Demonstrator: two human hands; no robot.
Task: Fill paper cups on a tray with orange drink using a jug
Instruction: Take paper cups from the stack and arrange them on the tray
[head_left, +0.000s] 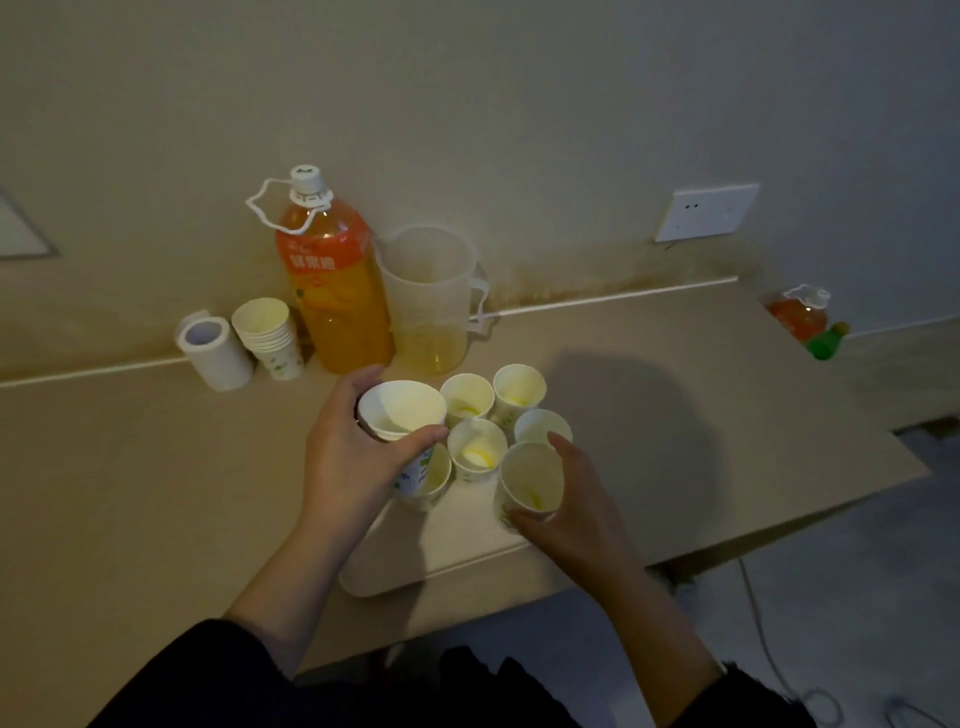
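At the tray (415, 569)'s right edge the right hand (576, 501) curls round a paper cup (530, 475). The left hand (353, 457) wraps round a second cup (402, 410) at the left side. More cups (477, 447) stand between. The jug (428, 296) stands at the table (156, 493)'s back edge.

Seven loose paper cups (477, 449) stand on or over one tray (415, 566). Along the surface's back edge are one stack of cups (270, 338), one jug (428, 296), one large orange bottle (332, 291) and one white roll (215, 353). Beyond its far right corner are one smaller orange bottle (797, 314) and one green bottle (826, 343).
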